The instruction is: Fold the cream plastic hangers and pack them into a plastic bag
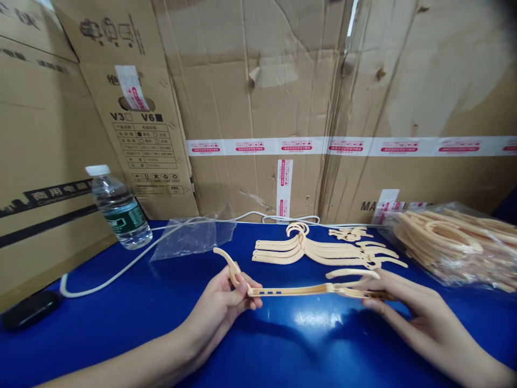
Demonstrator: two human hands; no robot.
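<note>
Head view: beige hanger (299, 291) held two-handed over near side of blue table (161, 302).
Left hand (230, 297): fingers closed on its left end; right hand (416, 310): thumb and fingers gripping its right end. Similar hangers (278, 253) lie beyond; filled plastic bag (452, 245) far right.

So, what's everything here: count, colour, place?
Held hanger: one, beige, between hands
Other hangers: several, beige, beyond it
Small pieces: several, beige, behind those
Filled bag: one, clear and beige, right
Plastic sheet: one, clear, beside bottle
Bottle: one, clear, green label, left
Cable: count unclear, white, back and left
Dark object: one, black, far left
Cardboard: several panels, brown, back, left
Tape: several strips, white-red, on cardboard
Table: one, blue, underneath
Left hand: one, bare, hanger's left end
Right hand: one, bare, right end
</note>
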